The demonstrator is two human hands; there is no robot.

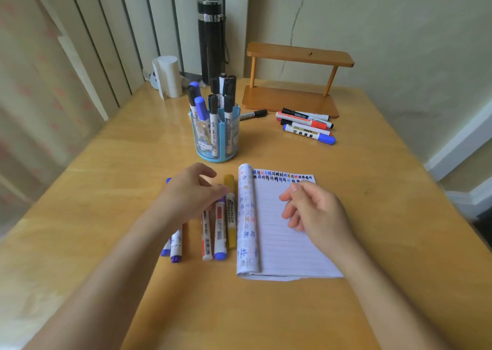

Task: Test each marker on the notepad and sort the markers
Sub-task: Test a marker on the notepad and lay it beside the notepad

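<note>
Left hand (pixel 191 192) hung loosely curled over row of white-barrelled markers (pixel 219 232) on wooden worktop (pixel 106 190), right hand (pixel 316 211) relaxed, empty, rested on lined paper notepad (pixel 287 254)

Bare table (pixel 359 190) right of notepad (pixel 287 243); pen holder (pixel 217 134) blocks the far side.

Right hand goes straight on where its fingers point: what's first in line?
Probably the rolled-back pages of the notepad, just left of the right hand; the yellow marker lies beyond them. Hand height above the page is unclear.
</note>
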